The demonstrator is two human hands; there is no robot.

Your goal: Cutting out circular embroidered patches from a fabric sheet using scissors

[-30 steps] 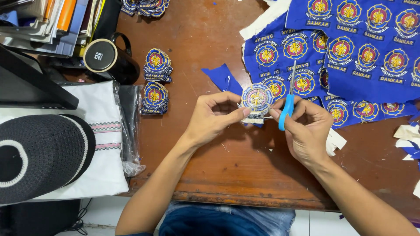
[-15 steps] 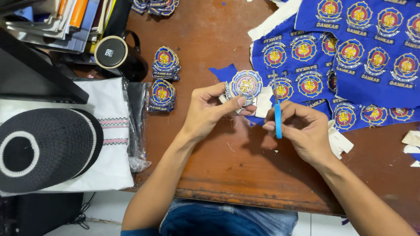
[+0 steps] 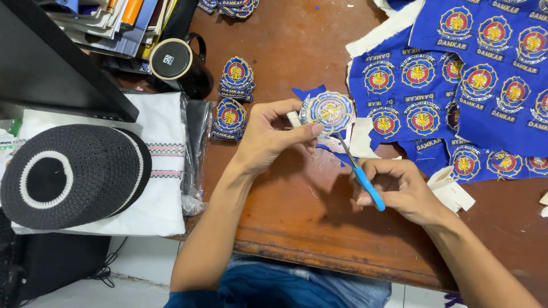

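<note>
Left hand (image 3: 268,140): frame centre, grip pinched shut on round blue patch (image 3: 329,112).
Right hand (image 3: 399,188): lower right, grip closed around blue-handled scissors (image 3: 361,175), blades at patch edge.

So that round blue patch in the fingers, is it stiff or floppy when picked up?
Probably fairly stiff: the patch stays flat though the left hand pinches only its edge. It looks thin, so likely light. The dense stitching probably gives grip, not slip. The right hand holds blue scissors just below it.
</note>
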